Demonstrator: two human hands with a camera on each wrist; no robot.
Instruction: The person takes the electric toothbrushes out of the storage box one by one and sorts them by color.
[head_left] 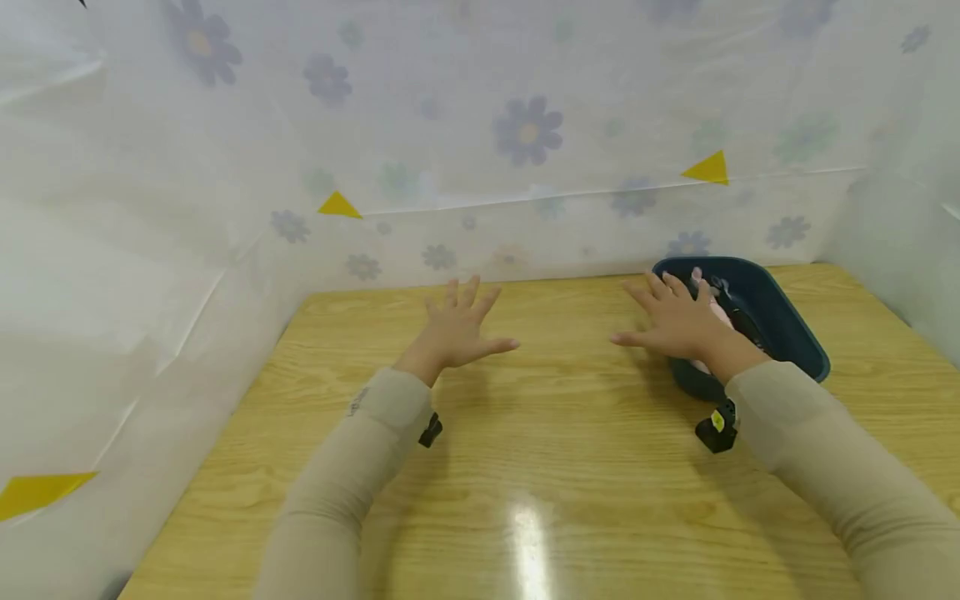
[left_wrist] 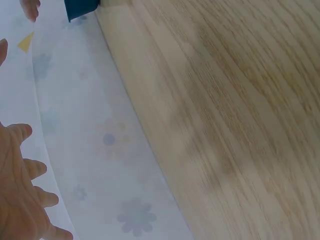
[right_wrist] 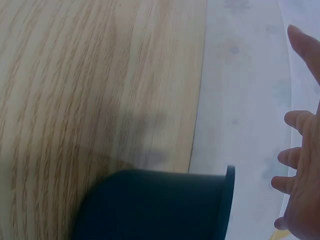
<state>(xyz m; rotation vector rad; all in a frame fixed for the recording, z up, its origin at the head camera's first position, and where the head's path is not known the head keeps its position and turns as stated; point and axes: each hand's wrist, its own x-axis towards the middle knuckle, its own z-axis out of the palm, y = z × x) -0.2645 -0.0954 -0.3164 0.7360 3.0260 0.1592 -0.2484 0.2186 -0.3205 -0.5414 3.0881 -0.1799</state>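
Note:
Both hands hover over a wooden table with fingers spread and nothing held. In the head view my left hand (head_left: 455, 329) is left of the middle, over bare wood, its thumb pointing right. My right hand (head_left: 681, 323) is farther right, overlapping the left side of a dark blue plastic basin (head_left: 795, 333), thumb pointing left. Inside the basin lie a pale pink item (head_left: 718, 312) and some black items (head_left: 746, 327), partly hidden by that hand. The right wrist view shows the basin's outer wall (right_wrist: 155, 205) below and beside the spread fingers (right_wrist: 290, 157).
The wooden table (head_left: 525, 433) reaches back to a white flowered sheet (head_left: 450, 142) hung behind and at both sides. Yellow tape triangles (head_left: 708, 168) mark the sheet. A black wrist camera (head_left: 717, 427) sits under the right cuff, another (head_left: 431, 430) under the left.

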